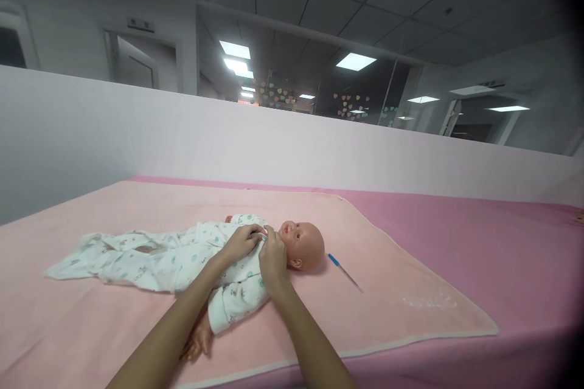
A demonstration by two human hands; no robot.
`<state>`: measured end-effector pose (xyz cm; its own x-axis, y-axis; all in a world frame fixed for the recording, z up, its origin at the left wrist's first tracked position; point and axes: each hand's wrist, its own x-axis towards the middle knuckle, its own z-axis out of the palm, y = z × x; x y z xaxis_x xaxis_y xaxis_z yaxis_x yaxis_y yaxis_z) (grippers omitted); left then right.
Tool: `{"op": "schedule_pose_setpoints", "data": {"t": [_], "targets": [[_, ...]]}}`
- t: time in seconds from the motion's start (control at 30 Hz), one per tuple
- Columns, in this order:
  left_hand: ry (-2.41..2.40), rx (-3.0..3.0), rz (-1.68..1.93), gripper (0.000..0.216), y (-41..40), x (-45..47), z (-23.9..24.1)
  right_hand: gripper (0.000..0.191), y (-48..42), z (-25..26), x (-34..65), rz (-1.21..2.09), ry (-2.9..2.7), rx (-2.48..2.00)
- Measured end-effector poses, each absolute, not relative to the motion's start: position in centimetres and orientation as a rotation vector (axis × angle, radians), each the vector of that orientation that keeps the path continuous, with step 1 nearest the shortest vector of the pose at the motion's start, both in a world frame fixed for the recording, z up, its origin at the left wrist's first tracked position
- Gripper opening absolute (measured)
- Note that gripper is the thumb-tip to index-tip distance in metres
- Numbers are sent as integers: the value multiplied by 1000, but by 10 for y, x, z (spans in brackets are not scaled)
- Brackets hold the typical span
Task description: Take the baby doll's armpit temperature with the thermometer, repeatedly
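A baby doll point(306, 246) lies on its back, its head to the right and its legs to the left. It wears a white outfit point(155, 261) with a small green and brown print. At the neckline my left hand point(241, 243) pinches the cloth with bent fingers. Close beside it, just under the doll's chin, my right hand point(274, 258) also grips the collar edge. Both sets of fingertips nearly meet, and what lies between them is partly hidden. One doll hand point(199, 340) sticks out of the near sleeve, below my left forearm.
Right of the doll's head lies a slim clear stick with a blue end point(335, 260), perhaps a thermometer. Underneath is a peach blanket point(392, 279) with a pale border, over a pink cover point(456, 237). A white partition point(274, 146) stands behind.
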<state>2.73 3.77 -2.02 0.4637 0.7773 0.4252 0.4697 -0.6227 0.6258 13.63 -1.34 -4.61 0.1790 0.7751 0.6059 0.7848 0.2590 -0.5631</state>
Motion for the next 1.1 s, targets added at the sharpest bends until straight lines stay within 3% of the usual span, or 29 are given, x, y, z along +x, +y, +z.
{"op": "schedule_pose_setpoints", "data": {"t": [0.6, 1.1], "targets": [[1135, 2428, 867, 24, 30, 28, -15, 35, -8, -49, 135, -37, -1583, -1574], [1095, 2272, 839, 22, 40, 28, -19, 25, -4, -50, 139, 23, -1493, -1354]]}}
